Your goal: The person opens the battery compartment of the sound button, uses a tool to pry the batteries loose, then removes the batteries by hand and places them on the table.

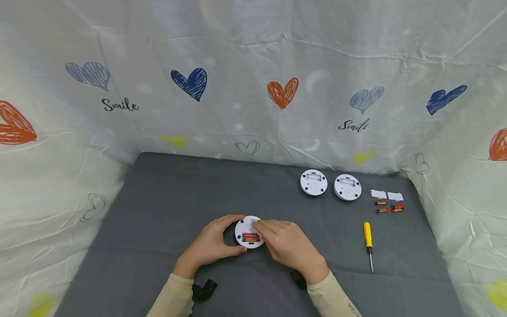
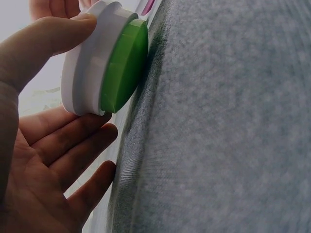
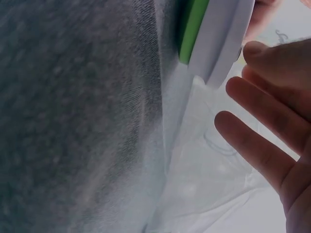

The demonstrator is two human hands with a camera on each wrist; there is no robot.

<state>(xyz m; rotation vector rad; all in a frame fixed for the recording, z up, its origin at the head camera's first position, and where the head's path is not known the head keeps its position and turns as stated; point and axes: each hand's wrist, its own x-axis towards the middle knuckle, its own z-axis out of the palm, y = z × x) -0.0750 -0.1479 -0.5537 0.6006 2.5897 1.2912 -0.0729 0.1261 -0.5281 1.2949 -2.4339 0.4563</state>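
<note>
Near the front middle of the table, my left hand [image 1: 213,240] grips a round white button device [image 1: 242,229] by its rim, thumb at the near side and fingers at the far side. Two red-and-black batteries [image 1: 251,237] lie in the open compartment on its upturned underside, below a speaker grille. A green dome [image 2: 127,65] faces the tabletop in the left wrist view. My right hand [image 1: 287,244] touches the upper face at the right with its fingertips, beside the batteries. Its other fingers [image 3: 260,148] extend away from the device in the right wrist view.
Two similar white devices [image 1: 314,182] stand at the back right, their compartments without batteries. Beside them lie two white covers [image 1: 378,194] and several loose batteries [image 1: 382,211]. A yellow-handled screwdriver [image 1: 368,235] lies to the right. Printed cloth [image 1: 253,119] hangs around the grey table [image 1: 178,189].
</note>
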